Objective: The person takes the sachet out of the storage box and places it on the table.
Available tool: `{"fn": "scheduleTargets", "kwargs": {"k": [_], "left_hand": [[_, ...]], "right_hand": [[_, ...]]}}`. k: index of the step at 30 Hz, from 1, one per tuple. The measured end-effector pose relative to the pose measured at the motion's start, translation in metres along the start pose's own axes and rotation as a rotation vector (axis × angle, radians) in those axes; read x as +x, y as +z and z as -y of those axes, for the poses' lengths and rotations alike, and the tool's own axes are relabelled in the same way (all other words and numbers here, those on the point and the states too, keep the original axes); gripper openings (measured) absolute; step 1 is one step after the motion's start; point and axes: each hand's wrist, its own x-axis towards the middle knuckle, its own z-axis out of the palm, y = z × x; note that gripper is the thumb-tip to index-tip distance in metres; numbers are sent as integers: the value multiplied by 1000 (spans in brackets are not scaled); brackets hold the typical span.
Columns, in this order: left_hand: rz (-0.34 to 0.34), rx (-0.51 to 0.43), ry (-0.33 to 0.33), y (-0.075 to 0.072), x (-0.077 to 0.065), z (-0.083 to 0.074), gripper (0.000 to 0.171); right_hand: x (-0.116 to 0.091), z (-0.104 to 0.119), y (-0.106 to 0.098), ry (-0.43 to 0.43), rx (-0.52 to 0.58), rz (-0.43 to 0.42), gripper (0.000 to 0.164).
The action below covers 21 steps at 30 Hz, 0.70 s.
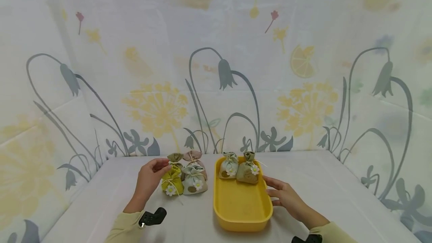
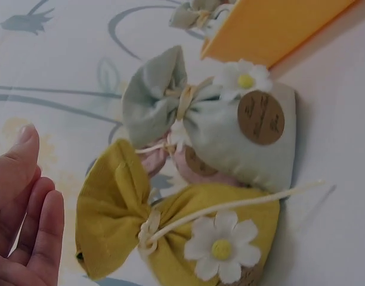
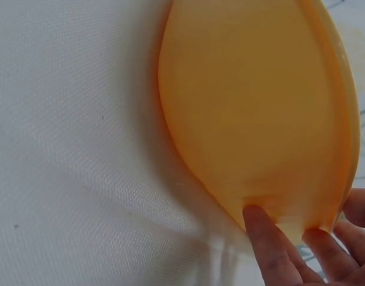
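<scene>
In the head view my left hand point(image 1: 148, 179) is raised beside the neck of a yellow-green drawstring pouch point(image 1: 173, 178) with a white daisy. The left wrist view shows that hand's fingers point(image 2: 48, 229) loosely bent, with a gap between them and the yellow-green pouch point(image 2: 114, 208). Close by stand a pale mint pouch point(image 1: 195, 179), a pink pouch point(image 1: 193, 155) and an olive pouch point(image 1: 175, 157), the last two partly hidden behind. My right hand point(image 1: 290, 198) touches the right side of a yellow tray point(image 1: 241, 226), its fingertips against the outer wall point(image 3: 260, 119).
At the tray's far end sit another mint pouch point(image 1: 229, 167) and a dark olive pouch point(image 1: 248, 171), both with daisies. A white cloth point(image 1: 189, 220) covers the table. Behind it hangs a flower-printed curtain point(image 1: 236, 100).
</scene>
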Motion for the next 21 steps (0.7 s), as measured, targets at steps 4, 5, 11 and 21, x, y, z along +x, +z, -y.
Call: {"fn": "scheduleTargets", "kwargs": {"k": [4, 5, 11, 21], "left_hand": [[29, -38, 3, 8, -1, -5, 27], [34, -48, 3, 10, -2, -7, 26], [69, -108, 3, 24, -1, -16, 25], [88, -135, 35, 50, 1, -30, 25]], "right_hand": [[0, 0, 0, -6, 0, 4, 54], [0, 0, 0, -8, 0, 5, 54], [1, -2, -2, -9, 2, 5, 55], [1, -1, -1, -3, 7, 3, 53]]}}
